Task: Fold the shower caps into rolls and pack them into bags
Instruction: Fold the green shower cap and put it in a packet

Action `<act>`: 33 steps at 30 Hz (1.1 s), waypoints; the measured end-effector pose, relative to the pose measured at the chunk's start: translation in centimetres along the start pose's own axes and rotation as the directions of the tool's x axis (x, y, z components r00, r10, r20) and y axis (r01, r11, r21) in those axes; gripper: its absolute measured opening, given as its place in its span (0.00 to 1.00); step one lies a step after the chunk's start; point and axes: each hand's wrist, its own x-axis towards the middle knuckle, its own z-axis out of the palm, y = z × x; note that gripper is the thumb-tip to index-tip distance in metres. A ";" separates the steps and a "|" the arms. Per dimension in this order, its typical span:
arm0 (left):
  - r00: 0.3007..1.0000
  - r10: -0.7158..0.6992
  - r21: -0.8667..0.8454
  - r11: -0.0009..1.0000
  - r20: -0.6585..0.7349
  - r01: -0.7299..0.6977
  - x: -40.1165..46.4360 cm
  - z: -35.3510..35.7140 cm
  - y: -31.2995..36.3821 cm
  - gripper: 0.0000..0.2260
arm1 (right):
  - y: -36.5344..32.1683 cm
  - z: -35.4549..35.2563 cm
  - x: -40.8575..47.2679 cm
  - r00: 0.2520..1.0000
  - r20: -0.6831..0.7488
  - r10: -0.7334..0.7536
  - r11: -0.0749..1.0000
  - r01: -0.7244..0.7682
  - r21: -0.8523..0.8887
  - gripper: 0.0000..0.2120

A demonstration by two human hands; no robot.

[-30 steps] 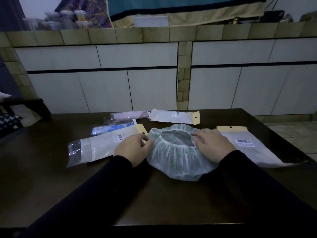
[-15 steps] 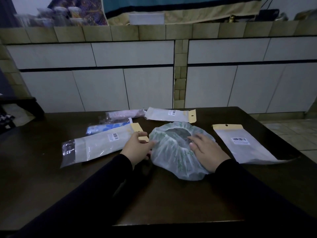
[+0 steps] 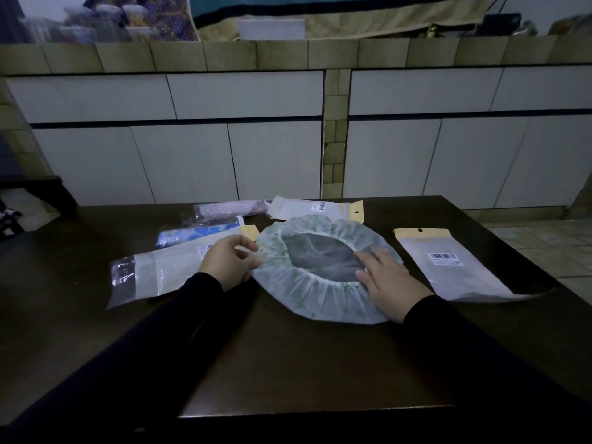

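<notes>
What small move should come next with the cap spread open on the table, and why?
Probably fold the left edge over toward the right. The shower cap lies open and flat, opening up, not yet folded. The left hand pinches its left rim while the right hand rests flat on the right side, pinning it.

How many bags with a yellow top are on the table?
3. One bag lies under the left hand, one sits behind the shower cap, and one is past the right hand. Others could be hidden.
</notes>
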 end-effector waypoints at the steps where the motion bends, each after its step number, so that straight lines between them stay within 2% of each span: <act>1: 1.000 0.006 0.030 1.000 0.019 -0.007 0.1 -0.2 -0.1 0.04 | -0.1 0.0 0.0 1.000 0.022 0.000 1.000 0.000 -0.014 0.23; 2: 0.999 0.026 0.074 0.997 0.021 -0.028 0.2 -0.3 -0.2 0.04 | -0.3 0.0 -0.1 0.999 0.037 0.001 1.000 0.000 -0.027 0.24; 4: 0.988 0.147 0.273 0.954 -0.055 -0.127 0.3 -0.3 0.0 0.02 | -0.7 -0.3 -0.3 0.999 0.034 -0.005 0.998 0.007 -0.064 0.24; 6: 0.931 0.326 0.427 0.874 -0.163 -0.232 -0.4 0.2 0.4 0.09 | -1.4 -0.9 -0.4 0.997 -0.051 -0.050 0.993 0.044 -0.107 0.25; 8: 0.881 0.433 0.436 0.841 -0.189 -0.320 -1.9 1.1 1.5 0.19 | -2.3 -1.6 -0.2 0.978 -0.180 -0.109 0.986 0.084 -0.143 0.24; 10: 0.897 0.437 0.518 0.783 -0.063 -0.346 -3.3 2.7 2.0 0.31 | -2.7 -1.7 0.4 0.963 -0.233 -0.136 0.982 0.099 -0.161 0.23; 13: 0.946 0.266 0.690 0.651 0.185 -0.317 -4.1 4.6 1.1 0.47 | -2.4 -0.6 1.2 0.994 -0.090 -0.057 0.986 0.043 -0.158 0.26; 16: 0.922 0.141 0.712 0.597 0.361 -0.370 -3.1 4.0 0.2 0.51 | -2.4 -0.1 1.5 0.990 0.107 0.096 0.978 -0.073 -0.197 0.30; 19: 0.873 0.186 0.697 0.537 0.451 -0.475 -2.3 2.2 0.2 0.50 | -3.2 -1.7 1.1 0.984 0.096 0.151 0.982 -0.139 -0.125 0.30; 21: 0.864 0.308 0.666 0.550 0.400 -0.504 -1.8 1.4 0.2 0.49 | -4.2 -2.7 0.7 0.992 -0.016 0.129 0.971 -0.129 -0.203 0.27; 23: 0.871 0.402 0.629 0.608 0.281 -0.484 -1.2 1.1 0.1 0.51 | -5.1 -3.2 0.8 0.983 -0.178 0.055 0.942 -0.110 -0.318 0.26; 25: 0.898 0.401 0.605 0.674 0.182 -0.423 -0.6 1.1 0.1 0.52 | -5.7 -3.3 1.9 0.957 -0.282 -0.075 0.954 -0.014 -0.301 0.23; 26: 0.908 0.383 0.605 0.686 0.171 -0.404 -0.4 1.2 0.1 0.52 | -5.8 -3.4 2.6 0.946 -0.291 -0.144 0.966 0.071 -0.250 0.21; 29: 0.893 0.363 0.633 0.633 0.265 -0.445 -0.3 2.1 -0.2 0.50 | -5.5 -3.4 4.4 0.950 -0.132 -0.283 0.954 0.264 -0.143 0.23; 31: 0.878 0.363 0.652 0.590 0.312 -0.475 -0.1 2.7 -0.4 0.51 | -5.0 -3.1 4.9 0.956 0.010 -0.293 0.948 0.292 -0.125 0.27; 33: 0.892 0.304 0.696 0.559 0.334 -0.451 0.3 2.8 -0.8 0.53 | -4.5 -2.5 5.2 0.955 0.116 -0.274 0.946 0.289 -0.144 0.28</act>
